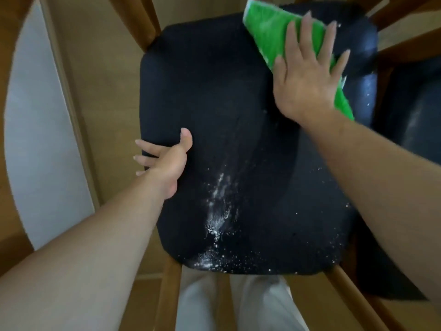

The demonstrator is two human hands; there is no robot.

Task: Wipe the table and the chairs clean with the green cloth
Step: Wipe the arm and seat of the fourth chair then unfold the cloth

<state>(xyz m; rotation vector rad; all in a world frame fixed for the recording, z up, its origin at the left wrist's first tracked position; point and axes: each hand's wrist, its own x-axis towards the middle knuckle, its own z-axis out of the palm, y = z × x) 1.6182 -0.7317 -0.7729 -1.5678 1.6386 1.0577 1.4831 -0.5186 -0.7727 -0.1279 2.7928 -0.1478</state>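
Head view, looking straight down on a dark padded chair seat [238, 103] in a wooden frame [168, 292].

Right hand [307, 77]: flat, fingers straight and spread, palm pressing the green cloth [269, 32] onto the far right corner of the seat. Cloth folded into a long strip with a white edge showing; one end sticks out past the fingertips toward the seat's back edge, the other end shows beyond the wrist at the seat's right side. Cloth and fingers are motion-blurred.

Left hand [167, 161]: grips the seat's left edge, thumb on top of the cushion, fingers curled round the side and under it.

White powdery specks [217, 211] lie in a streak down the near half of the seat, thickest toward the front edge, with scattered flecks at the front right. Far half of the seat looks dark and mostly speck-free.

A second dark seat [415, 115] stands just beside, on the right. Light trousers [241, 304] below the front edge. Tan floor [107, 91] around.
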